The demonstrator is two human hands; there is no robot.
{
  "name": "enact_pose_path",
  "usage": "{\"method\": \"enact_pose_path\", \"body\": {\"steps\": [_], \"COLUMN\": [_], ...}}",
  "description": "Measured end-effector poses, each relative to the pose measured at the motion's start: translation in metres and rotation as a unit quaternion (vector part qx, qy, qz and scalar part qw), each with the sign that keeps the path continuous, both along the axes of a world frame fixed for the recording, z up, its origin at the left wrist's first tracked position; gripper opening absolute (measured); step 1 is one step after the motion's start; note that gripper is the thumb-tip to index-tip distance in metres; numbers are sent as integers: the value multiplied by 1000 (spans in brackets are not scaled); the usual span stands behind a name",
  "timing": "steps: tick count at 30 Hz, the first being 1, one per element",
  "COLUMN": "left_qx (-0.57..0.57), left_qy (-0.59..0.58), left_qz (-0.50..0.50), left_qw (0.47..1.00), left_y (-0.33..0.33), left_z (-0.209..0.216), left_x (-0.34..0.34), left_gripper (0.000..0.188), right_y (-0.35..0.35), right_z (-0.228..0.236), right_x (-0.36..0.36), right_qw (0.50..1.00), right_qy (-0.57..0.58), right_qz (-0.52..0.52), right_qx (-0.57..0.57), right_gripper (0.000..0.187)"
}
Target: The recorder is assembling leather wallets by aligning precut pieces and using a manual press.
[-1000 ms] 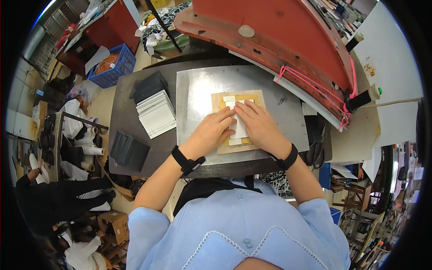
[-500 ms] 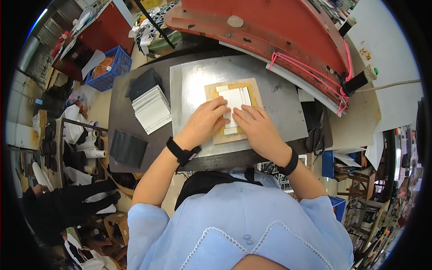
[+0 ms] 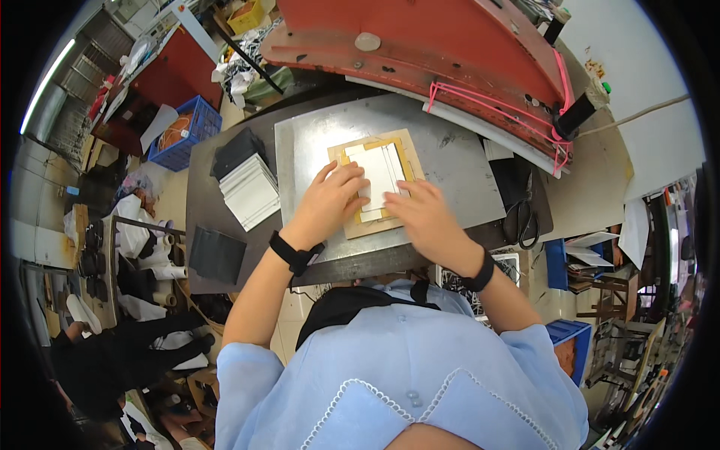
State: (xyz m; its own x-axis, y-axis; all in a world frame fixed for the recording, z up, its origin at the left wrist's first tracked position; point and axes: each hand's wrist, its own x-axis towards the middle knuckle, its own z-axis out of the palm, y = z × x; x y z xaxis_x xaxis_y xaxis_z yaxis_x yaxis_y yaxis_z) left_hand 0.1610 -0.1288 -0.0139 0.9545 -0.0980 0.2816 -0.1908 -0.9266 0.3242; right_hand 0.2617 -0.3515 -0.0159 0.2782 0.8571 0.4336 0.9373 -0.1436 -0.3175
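A white card piece (image 3: 379, 174) lies inside a tan cutting frame (image 3: 373, 184) at the centre of the grey metal plate (image 3: 450, 161). The left hand (image 3: 334, 202) and right hand (image 3: 420, 217) press flat on the frame's near edge, fingers spread, gripping nothing. Seating looks nearly done. White sheets (image 3: 251, 191) are stacked left of the plate.

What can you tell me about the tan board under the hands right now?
The tan board is a flat, roughly square panel that looks like wood or cardboard, lying slightly rotated on the grey metal plate. A yellowish frame outline is set on it, holding a white sheet piece. The left hand presses on its near-left part, fingers reaching the white piece; the right hand covers its near-right corner. Its far edge is bare.
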Motion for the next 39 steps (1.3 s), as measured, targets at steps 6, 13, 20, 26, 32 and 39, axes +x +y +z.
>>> {"method": "enact_pose_path", "body": {"steps": [6,13,20,26,32,39], "left_qx": [19,-51,-133,-209,-298,-409], "left_qy": [3,-98,-53,-25,-37,-28], "left_qz": [20,120,110,-33,-106,-121], "left_qw": [1000,987,984,977,948,904], "left_y": [1,-1,-24,-71,-97,-111], "left_z": [3,39,53,52,89,137], "left_x": [-3,-36,-86,-70,-44,-42], "left_gripper": [27,24,19,19,36,87], "right_y": [-87,-127,-129,-110,-112,-152], "right_z": [67,74,65,82,90,138], "right_x": [103,220,215,124,18,85], "right_qw": [878,808,817,834,910,889], "right_qy": [33,372,306,317,288,106], "right_qz": [-356,-241,-275,-312,-225,-340], "right_qx": [317,389,404,326,198,288], "right_gripper": [65,54,45,52,67,56]}}
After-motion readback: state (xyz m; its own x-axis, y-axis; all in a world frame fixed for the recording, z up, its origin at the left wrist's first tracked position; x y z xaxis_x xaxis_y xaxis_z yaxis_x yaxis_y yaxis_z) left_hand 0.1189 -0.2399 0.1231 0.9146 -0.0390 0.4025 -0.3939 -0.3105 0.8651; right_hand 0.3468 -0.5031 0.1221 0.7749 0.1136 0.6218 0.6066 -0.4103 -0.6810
